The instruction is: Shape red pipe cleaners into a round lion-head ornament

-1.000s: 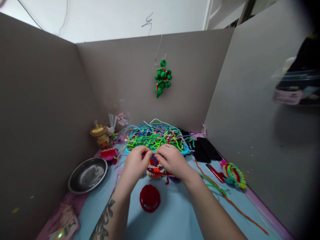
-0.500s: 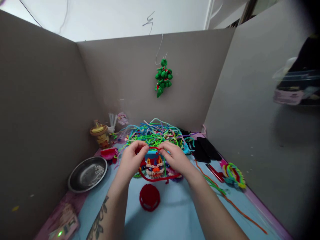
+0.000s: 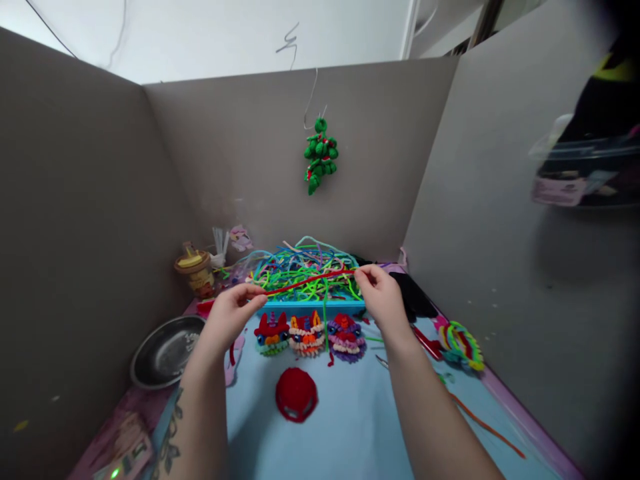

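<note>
Red strip point(image 3: 311, 280) spans between left hand point(image 3: 231, 312) and right hand point(image 3: 385, 297), each end pinched thumb-to-finger.

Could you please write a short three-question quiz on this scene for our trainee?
1. What is held between the left hand and the right hand?
2. Fill in: the tangled strands lie in a ... tray.
3. Where is the red round piece? A: in the tray. B: in the metal bowl. C: on the blue surface, nearer the camera than the three figures.

Key: 1. a red strand; 2. blue; 3. C.
</note>
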The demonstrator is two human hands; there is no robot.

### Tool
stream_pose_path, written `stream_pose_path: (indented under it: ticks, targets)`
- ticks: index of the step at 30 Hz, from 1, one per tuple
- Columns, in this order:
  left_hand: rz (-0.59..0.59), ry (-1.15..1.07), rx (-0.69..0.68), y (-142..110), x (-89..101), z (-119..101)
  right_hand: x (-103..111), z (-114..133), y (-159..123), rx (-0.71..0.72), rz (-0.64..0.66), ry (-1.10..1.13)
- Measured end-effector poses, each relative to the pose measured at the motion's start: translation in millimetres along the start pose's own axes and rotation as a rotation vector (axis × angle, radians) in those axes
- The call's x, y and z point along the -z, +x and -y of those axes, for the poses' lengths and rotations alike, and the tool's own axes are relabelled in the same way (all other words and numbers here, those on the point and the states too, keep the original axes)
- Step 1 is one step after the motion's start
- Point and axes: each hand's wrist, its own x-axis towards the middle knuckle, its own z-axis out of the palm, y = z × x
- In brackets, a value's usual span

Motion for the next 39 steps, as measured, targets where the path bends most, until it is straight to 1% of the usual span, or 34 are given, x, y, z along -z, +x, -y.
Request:
stream_pose_path:
  ticks: [5, 8, 10, 14, 18, 21, 23, 27, 30, 33, 35, 37, 39]
  targets:
    - [0.011, 0.234, -0.040, 3, 12.0, 12, 10, -12, 6, -0.026, -0.062, -0.085]
    - [-0.032, 0.394, -0.025, 4, 16.4, 19, 17, -21, 10, -0.037, -0.104, -0.132]
    - [-0.076, 0.501, -0.008, 6, 18.6, 23, 21, -25, 12, -0.042, -0.091, -0.170]
    - [-0.193, 0.630, -0.027, 8, 23.0, 28, 25, -27, 14, -0.044, -0.001, -0.271]
    - [-0.343, 0.689, -0.027, 9, 28.9, 35, 27, -29, 14, -0.028, 0.099, -0.395]
    - [-0.379, 0.680, -0.013, 9, 32.6, 40, 30, -33, 15, 0.002, 0.151, -0.472]
    - [-0.402, 0.694, -0.006, 9, 34.7, 42, 33, -35, 16, 0.008, 0.145, -0.520]
    - [-0.466, 0.730, 0.023, 9, 39.5, 44, 42, -38, 18, -0.013, 0.087, -0.610]
    - [-0.472, 0.739, 0.022, 8, 40.8, 43, 49, -39, 19, -0.041, 0.048, -0.621]
    - [-0.462, 0.746, 0.015, 7, 38.3, 41, 53, -41, 20, -0.079, -0.051, -0.568]
    - [-0.439, 0.746, 0.015, 7, 35.2, 38, 53, -42, 21, -0.088, -0.137, -0.432]
    - [-0.393, 0.753, 0.023, 7, 32.0, 36, 53, -42, 22, -0.128, -0.229, -0.145]
    - [-0.346, 0.757, 0.042, 8, 28.9, 33, 53, -39, 23, -0.209, -0.314, 0.234]
